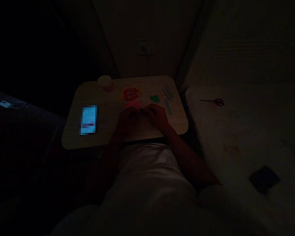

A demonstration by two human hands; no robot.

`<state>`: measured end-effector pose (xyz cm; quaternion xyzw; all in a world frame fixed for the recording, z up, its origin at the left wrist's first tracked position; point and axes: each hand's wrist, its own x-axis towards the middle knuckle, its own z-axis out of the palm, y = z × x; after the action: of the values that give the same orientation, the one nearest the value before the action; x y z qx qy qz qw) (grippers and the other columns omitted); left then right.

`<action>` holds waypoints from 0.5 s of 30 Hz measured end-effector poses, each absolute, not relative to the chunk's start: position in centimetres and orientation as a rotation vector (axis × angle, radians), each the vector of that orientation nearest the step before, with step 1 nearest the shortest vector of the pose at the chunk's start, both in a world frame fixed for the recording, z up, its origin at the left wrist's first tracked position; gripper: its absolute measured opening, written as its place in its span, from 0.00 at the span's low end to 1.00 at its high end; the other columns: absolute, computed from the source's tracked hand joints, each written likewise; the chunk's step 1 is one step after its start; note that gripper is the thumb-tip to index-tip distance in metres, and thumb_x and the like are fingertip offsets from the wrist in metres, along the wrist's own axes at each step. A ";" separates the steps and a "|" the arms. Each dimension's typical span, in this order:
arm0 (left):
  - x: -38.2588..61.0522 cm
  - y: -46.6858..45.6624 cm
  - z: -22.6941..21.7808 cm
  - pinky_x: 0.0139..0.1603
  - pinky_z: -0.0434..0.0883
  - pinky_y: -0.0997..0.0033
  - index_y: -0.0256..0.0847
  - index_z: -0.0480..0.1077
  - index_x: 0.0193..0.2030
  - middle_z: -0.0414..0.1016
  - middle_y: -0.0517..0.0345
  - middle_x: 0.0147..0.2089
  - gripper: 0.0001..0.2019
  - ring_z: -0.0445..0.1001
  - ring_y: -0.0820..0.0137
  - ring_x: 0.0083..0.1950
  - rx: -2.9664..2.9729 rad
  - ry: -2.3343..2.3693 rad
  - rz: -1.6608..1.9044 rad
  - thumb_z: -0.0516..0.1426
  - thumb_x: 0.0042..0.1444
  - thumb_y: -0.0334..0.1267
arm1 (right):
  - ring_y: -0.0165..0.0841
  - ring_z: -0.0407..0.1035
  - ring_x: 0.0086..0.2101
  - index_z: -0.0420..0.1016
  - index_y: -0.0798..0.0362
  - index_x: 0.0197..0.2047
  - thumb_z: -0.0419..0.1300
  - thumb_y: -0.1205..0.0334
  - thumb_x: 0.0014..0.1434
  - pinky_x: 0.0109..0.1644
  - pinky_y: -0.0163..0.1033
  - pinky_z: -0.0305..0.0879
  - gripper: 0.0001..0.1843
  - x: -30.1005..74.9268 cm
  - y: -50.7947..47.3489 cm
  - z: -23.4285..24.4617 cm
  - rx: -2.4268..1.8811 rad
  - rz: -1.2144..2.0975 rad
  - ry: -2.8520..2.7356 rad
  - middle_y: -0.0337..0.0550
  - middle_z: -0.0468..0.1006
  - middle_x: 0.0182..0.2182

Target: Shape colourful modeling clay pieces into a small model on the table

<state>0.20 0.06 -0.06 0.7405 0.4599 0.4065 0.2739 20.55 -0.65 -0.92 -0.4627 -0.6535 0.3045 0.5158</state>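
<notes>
In dim light, my left hand [127, 117] and my right hand [157, 115] meet over the near middle of a small table. Their fingers are bent inward around a small dark blue piece [142, 110], which looks like modelling clay; its shape is too dark to make out. Just beyond my left fingers lies a flat pink piece [133, 104], partly covered by the hand. Behind it is a red window-like shape [130, 95] under a curved orange-yellow strip [132, 87]. A green lump [154, 98] sits past my right hand, near a light-blue plastic knife [168, 107].
Thin blue-green sticks [168, 92] lie at the table's [108, 132] right. A round tub [105, 83] stands at the back left, and a lit phone [88, 120] lies at left. Scissors [215, 102] and a dark flat object [264, 179] rest on the pale surface to the right.
</notes>
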 end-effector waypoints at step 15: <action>0.1 0.1 -0.1 0.57 0.79 0.59 0.44 0.80 0.41 0.86 0.54 0.45 0.08 0.82 0.61 0.48 1.985 1.249 1.082 0.59 0.58 0.36 | 0.41 0.82 0.40 0.89 0.48 0.39 0.71 0.47 0.64 0.48 0.45 0.77 0.13 20.6 -0.7 -1.5 -1.133 0.791 -1.530 0.45 0.89 0.40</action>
<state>0.09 0.09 -0.10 0.7387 0.4648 0.4027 0.2758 20.62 -0.73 -1.51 -0.4715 -0.6364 0.3292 0.5141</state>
